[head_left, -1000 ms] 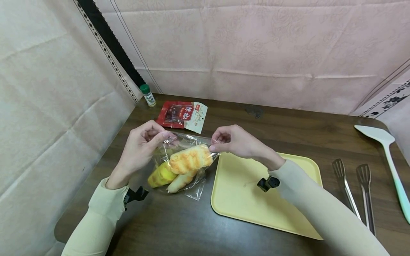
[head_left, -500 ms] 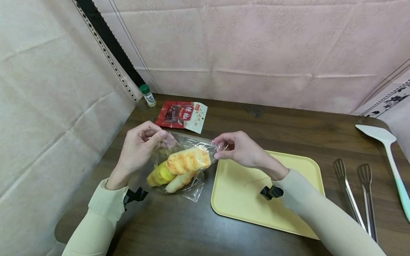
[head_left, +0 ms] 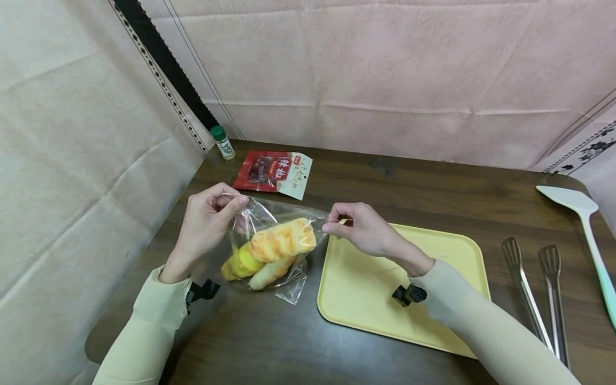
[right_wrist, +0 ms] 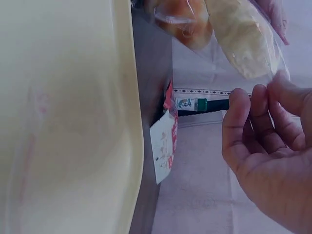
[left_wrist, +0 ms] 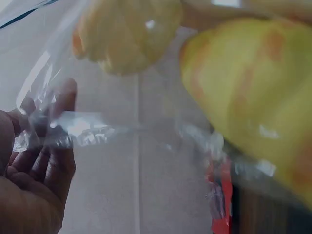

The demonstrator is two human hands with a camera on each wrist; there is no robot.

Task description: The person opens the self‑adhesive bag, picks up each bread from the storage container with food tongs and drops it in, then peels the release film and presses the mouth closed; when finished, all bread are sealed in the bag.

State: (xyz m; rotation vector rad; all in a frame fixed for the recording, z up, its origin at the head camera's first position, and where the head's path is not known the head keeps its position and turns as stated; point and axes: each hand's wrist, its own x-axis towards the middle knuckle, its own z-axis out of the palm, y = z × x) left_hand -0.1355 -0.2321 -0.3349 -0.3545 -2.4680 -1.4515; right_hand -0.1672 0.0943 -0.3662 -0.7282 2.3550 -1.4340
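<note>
A clear plastic bag [head_left: 291, 290] is stretched between both hands in the head view. Inside lie several bread-like pieces: a golden ridged roll [head_left: 284, 239], a yellow piece [head_left: 242, 262] and a paler slim roll [head_left: 272, 272]. My left hand [head_left: 206, 223] pinches the bag's upper left edge with thumb and fingers. At the upper right corner, my right hand [head_left: 362, 229] pinches the film between thumb and forefinger. The left wrist view shows the yellow piece [left_wrist: 248, 92] large through the film, beside the left hand [left_wrist: 39, 165].
A yellow tray [head_left: 375, 313] lies right of the bag, under the right forearm. Behind the bag are a red-and-white packet [head_left: 271, 174] and a green-capped bottle [head_left: 223, 143]. Two metal forks [head_left: 524, 291] [head_left: 553, 294] and a spatula [head_left: 584, 224] lie far right.
My right hand has moved slightly right and down, drawing the bag's upper edge wider. My left hand has shifted slightly left. The bread pieces have hardly moved.
</note>
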